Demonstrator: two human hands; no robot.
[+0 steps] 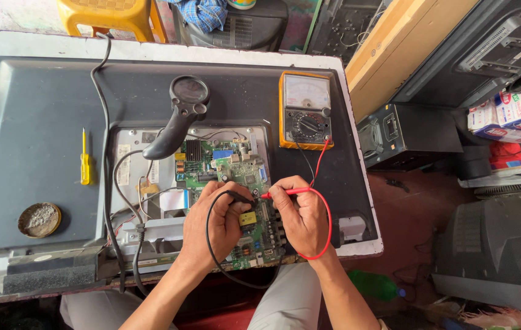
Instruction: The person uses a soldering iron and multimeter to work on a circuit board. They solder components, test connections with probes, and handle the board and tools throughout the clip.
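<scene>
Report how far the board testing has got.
Done: the back cover is off and the green circuit board lies exposed. In hand: left hand presses the black probe, right hand the red probe, onto it. Left: reading the meter.

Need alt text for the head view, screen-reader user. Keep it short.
Seen from above, a person's left hand holds a black probe and the right hand a red probe against a green circuit board in an opened flat TV back. An orange multimeter, magnifier and yellow screwdriver lie nearby.
</scene>
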